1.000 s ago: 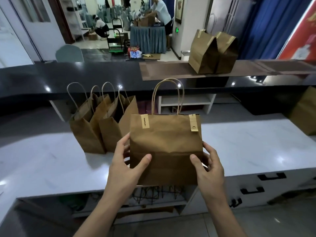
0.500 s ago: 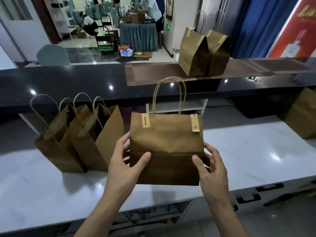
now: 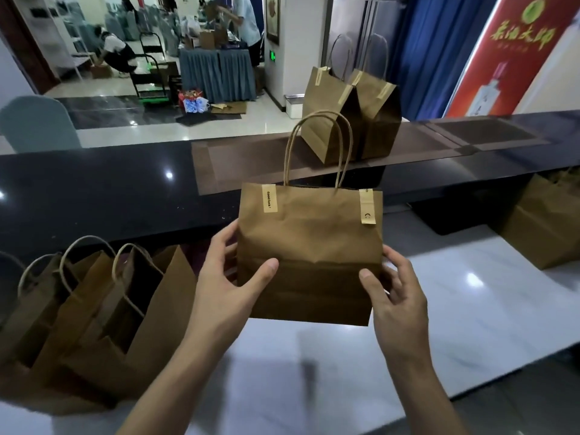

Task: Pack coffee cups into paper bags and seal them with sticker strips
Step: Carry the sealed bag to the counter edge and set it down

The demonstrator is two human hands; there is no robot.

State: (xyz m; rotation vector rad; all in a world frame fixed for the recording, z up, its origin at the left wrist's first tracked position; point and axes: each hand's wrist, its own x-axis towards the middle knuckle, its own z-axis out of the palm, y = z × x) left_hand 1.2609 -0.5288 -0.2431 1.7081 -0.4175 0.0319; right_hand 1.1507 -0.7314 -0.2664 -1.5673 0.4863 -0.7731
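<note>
White marble makes up the near counter [image 3: 470, 309], and behind it runs a raised black ledge [image 3: 94, 189] with a brown runner along its top.

From the head view, both forearms reach up from the bottom edge toward a sealed paper bag [image 3: 310, 246] held above the counter. The left hand [image 3: 229, 284] grips the bag's lower left edge, thumb laid across the front face and fingers wrapped behind the side. The right hand [image 3: 395, 302] grips the lower right edge the same way, thumb on the front and curled fingers behind. The bag stands upright between the two hands, its twisted handles [image 3: 317, 149] rising straight up. Its folded top is closed by a sticker strip [image 3: 270, 198] near the bag's left corner and a second strip [image 3: 367, 206] near its right corner. What the bag holds cannot be seen.

Left of the held bag, a cluster of open bags [image 3: 103, 321] stands on the counter, leaning against one another. Beyond the held bag, two sealed bags [image 3: 351, 117] stand side by side, touching, on the black ledge. Right of the held bag, another brown bag [image 3: 546, 224] sits at the counter's far edge, partly cut off.
</note>
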